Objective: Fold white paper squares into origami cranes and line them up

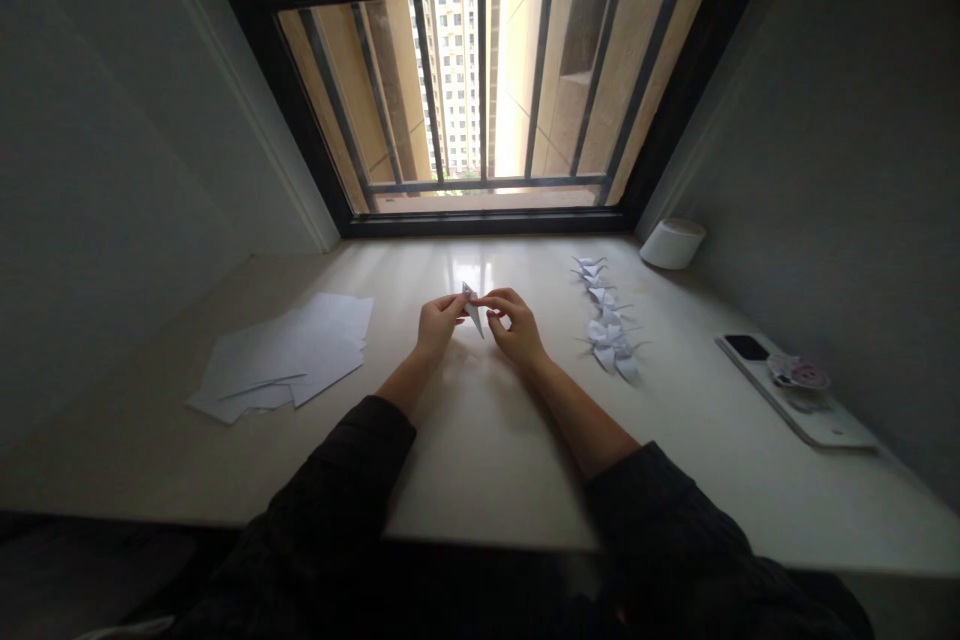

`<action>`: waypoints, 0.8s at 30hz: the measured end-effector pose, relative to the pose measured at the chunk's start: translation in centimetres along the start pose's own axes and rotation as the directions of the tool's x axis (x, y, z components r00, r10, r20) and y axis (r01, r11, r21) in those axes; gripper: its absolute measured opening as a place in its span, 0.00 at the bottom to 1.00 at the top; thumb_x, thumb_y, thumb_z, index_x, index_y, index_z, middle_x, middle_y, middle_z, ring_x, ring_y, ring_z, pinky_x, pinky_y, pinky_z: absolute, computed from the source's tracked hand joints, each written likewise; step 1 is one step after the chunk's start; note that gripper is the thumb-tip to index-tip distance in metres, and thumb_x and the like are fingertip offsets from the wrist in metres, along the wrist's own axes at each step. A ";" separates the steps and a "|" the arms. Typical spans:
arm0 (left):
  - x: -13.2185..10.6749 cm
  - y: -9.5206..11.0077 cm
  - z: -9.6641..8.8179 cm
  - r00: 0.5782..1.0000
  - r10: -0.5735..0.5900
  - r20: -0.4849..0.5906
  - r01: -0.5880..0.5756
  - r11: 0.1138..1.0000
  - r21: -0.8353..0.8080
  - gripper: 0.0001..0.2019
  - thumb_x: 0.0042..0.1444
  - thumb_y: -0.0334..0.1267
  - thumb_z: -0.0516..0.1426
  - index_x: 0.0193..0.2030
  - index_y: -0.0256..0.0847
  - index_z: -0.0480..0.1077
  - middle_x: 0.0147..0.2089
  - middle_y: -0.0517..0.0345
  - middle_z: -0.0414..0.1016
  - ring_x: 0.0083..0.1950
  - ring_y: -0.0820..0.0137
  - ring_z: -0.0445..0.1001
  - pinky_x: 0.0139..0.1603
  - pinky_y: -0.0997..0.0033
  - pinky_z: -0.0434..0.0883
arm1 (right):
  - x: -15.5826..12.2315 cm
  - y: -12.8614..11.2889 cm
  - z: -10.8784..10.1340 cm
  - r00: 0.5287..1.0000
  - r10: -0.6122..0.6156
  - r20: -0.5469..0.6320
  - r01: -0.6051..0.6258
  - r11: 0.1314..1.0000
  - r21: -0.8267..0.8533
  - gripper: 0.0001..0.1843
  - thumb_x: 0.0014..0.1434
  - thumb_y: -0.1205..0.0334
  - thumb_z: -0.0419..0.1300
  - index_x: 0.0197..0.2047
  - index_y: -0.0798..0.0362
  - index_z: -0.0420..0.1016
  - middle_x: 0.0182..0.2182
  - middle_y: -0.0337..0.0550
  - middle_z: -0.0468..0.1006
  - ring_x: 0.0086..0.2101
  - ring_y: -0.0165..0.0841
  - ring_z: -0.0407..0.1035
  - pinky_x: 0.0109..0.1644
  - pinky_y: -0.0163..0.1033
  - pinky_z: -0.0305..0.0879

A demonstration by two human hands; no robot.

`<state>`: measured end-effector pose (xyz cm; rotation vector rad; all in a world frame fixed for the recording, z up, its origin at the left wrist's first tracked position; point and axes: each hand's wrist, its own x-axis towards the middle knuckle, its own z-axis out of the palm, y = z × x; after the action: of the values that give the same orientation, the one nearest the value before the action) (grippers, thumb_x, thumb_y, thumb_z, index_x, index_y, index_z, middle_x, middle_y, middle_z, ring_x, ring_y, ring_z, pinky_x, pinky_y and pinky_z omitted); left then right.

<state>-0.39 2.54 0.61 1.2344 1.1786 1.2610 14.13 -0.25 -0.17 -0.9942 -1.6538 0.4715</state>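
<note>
Above the middle of the white sill, a small folded piece of white paper [475, 317] is held up, with a narrow point hanging down. My left hand [441, 322] pinches its upper part between thumb and fingers. From the other side, my right hand [516, 325] grips it too, its index finger laid against the paper near the left thumb and its other fingers curled. Part of the paper is hidden behind the fingers. To the right of my hands stand several folded white paper cranes [606, 320], grouped in a rough row.
Loose white paper sheets [289, 350] lie overlapping on the left of the sill [480, 460]. A white cylindrical object [673, 244] sits in the back right corner. At the right lies a phone [795, 390] with a round ornament on it. A barred window [487, 100] is ahead.
</note>
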 end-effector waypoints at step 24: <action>-0.1 -0.1 0.2 0.982 0.121 0.148 -0.128 0.991 0.041 0.17 0.47 0.50 0.60 0.30 0.36 0.77 0.24 0.58 0.74 0.26 0.73 0.69 0.30 0.74 0.65 | 0.2 1.2 0.1 0.996 0.076 -0.047 -0.069 0.989 0.132 0.06 0.50 0.56 0.64 0.32 0.46 0.80 0.36 0.43 0.72 0.39 0.35 0.68 0.36 0.39 0.67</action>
<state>-0.14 2.45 0.53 1.4314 1.0462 1.2162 14.47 0.60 -0.92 -0.9646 -1.5242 0.5897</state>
